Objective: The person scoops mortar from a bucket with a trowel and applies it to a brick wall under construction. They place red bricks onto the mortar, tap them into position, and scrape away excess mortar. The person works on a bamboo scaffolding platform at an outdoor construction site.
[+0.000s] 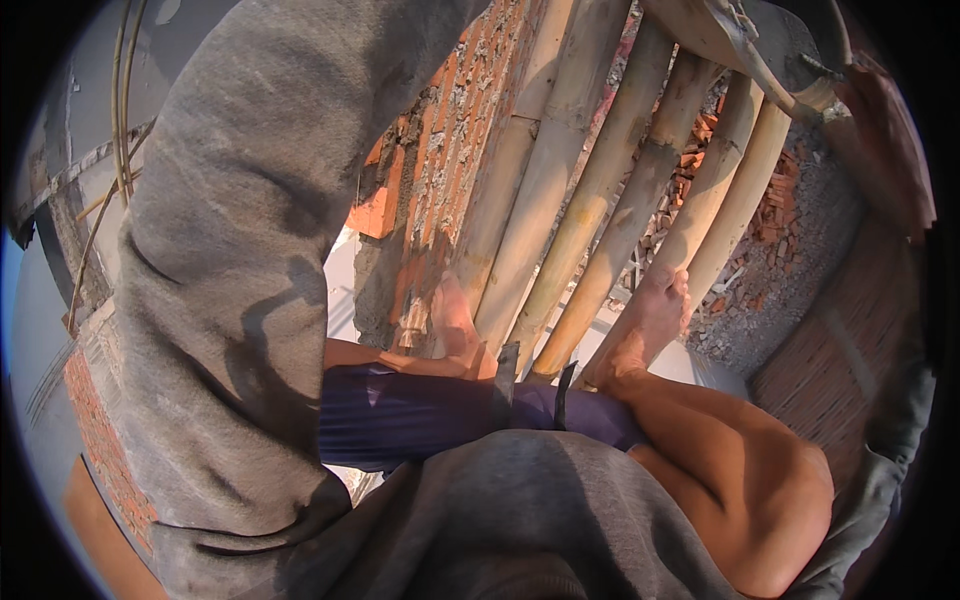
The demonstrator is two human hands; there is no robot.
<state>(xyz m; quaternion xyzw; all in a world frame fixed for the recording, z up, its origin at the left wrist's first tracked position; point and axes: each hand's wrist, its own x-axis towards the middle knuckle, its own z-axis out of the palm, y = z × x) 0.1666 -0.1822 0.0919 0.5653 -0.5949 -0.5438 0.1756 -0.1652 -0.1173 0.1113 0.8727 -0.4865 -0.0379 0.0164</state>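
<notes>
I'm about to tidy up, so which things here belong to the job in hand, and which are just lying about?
Likely in use:
bamboo poles, by the bare feet
rimmed pan-like thing, top right

Apparently lying about:
broken bricks, below the poles
grey rubble, around them

The left hand was cut off beyond the top edge with the end of its grey sleeve (240,200); the right hand could not be made out. At the far right corner of the bamboo poles (595,185), a pale curved thing (700,32) was cut off. Purple cloth (400,410) hid their near ends.
</notes>
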